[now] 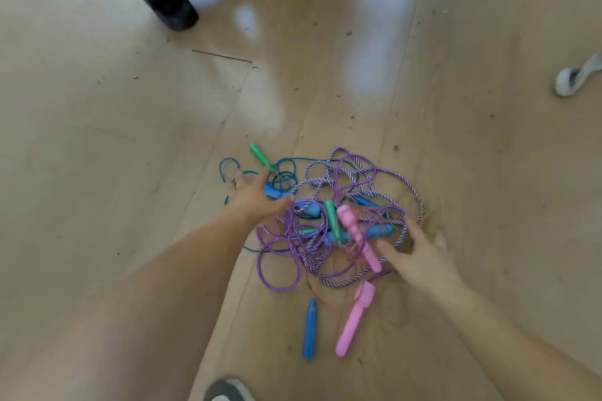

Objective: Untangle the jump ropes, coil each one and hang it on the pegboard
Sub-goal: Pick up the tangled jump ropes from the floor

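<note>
While both hands reach down over it, the tangle of jump ropes (329, 221) lies in one heap on the wooden floor (97, 140), between the two forearms. No pegboard in view.

Left hand (257, 197): fingers spread, released, over the teal cord (228, 166) at the heap's left edge. Blur hides whether it touches.

Right hand (420, 254): fingers splayed, nothing grasped, thumb just beside the upper pink handle (356, 238), fingertips at the striped purple-and-white cord (413, 195).

Handling, as judged:
- Cords look thin, limp and light. The glossy purple cord (277, 267) is probably slick and springy; the striped one is braided and should slide less.
- Handles are rigid plastic, and are the only firm places to take hold.
- Loose ends first: the far green handle (260, 155), the lower pink handle (353, 319) and the blue handle (309, 329) lie at the heap's edges, clear of the knot.
- Pulling a cord mid-length would likely tighten the loops. Better to lift one handle and feed it back through.

Nearby: a black wheeled base (172, 6) far off, a grey strap (573, 78) at right, a shoe (228, 391) at the bottom edge.
</note>
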A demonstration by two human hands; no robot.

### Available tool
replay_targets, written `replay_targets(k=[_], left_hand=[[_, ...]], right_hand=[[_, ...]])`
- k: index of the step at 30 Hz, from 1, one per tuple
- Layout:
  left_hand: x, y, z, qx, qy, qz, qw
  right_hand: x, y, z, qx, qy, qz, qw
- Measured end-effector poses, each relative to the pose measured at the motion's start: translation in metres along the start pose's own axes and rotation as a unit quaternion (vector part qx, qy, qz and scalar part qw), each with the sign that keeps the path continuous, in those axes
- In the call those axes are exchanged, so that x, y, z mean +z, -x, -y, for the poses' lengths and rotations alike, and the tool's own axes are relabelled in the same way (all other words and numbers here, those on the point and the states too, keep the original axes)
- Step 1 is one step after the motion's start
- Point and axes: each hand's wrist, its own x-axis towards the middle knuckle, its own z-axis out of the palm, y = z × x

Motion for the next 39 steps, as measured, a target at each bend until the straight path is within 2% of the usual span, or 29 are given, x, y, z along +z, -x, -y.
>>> replay_targets(k=[6, 12, 16, 19, 21, 23, 25, 27, 30, 32, 34, 36, 39], left_hand=[[-0.005, -0.006, 0.008, -0.054, 0.008, 0.054, 0.997], [0.039, 0.022, -0.015, 0.048, -0.071, 0.000, 0.996], [0.081, 0.065, -0.056, 0.094, -0.034, 0.046, 0.994], [0.086, 0.081, -0.084, 0.094, 0.100, 0.096, 0.986], [0.081, 0.075, -0.087, 0.058, 0.173, 0.071, 0.981], [0.077, 0.069, -0.077, 0.013, 0.205, -0.004, 0.979], [0.075, 0.078, -0.062, -0.032, 0.174, -0.095, 0.980], [0.076, 0.099, -0.043, -0.094, 0.135, -0.132, 0.977], [0.094, 0.124, -0.007, -0.261, 0.179, -0.042, 0.948], [0.105, 0.131, -0.002, -0.305, 0.238, 0.011, 0.922], [0.115, 0.129, -0.020, -0.277, 0.322, 0.009, 0.905], [0.119, 0.122, -0.051, -0.199, 0.386, 0.014, 0.901], [0.141, 0.102, -0.084, -0.130, 0.404, 0.035, 0.905]], right_hand=[[0.020, -0.011, -0.020, 0.037, -0.083, -0.021, 0.996], [0.024, -0.015, 0.003, 0.036, -0.123, -0.032, 0.991], [0.034, -0.014, 0.012, 0.013, -0.194, -0.033, 0.980], [0.028, -0.014, 0.008, 0.003, -0.220, -0.027, 0.975], [0.017, -0.010, 0.004, 0.004, -0.245, -0.035, 0.969], [0.010, -0.009, -0.005, 0.027, -0.255, -0.044, 0.966], [0.009, -0.009, -0.014, 0.031, -0.216, -0.044, 0.975], [0.014, -0.012, -0.019, 0.024, -0.142, -0.034, 0.989], [0.014, -0.005, -0.006, 0.013, -0.096, -0.001, 0.995], [0.010, -0.002, 0.003, 0.003, -0.076, 0.018, 0.997], [0.008, 0.001, 0.007, -0.003, -0.064, 0.042, 0.997], [0.009, 0.002, 0.008, -0.023, -0.048, 0.056, 0.997], [0.009, 0.004, 0.012, -0.053, -0.027, 0.049, 0.997]])
